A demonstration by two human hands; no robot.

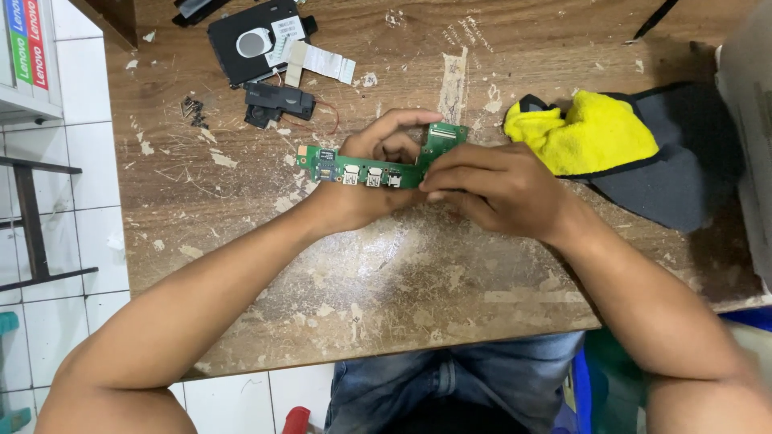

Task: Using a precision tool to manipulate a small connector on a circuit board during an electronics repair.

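The green circuit board (366, 170) is held above the middle of the worn wooden table (402, 273), clear of its surface. Its long axis runs left to right across the view, with a short upright branch at the right end, so that the board forms an L. A row of small silver connectors is seen along its lower edge.

The board is gripped by both hands. The left hand (371, 173) is closed on it from behind and below; its fingers curl over the top edge near the branch. The right hand (490, 193) is closed on the right end, its fingertips (430, 178) pressed on the corner where branch and strip meet. The free left end of the board projects beyond the left hand, away from the right.

Further out, a yellow cloth (583, 133) lies on a dark grey pad (683, 177) to the right. A black fan module (253, 40), a small black speaker (277, 100) and loose screws (193, 111) lie beyond, toward the upper left.
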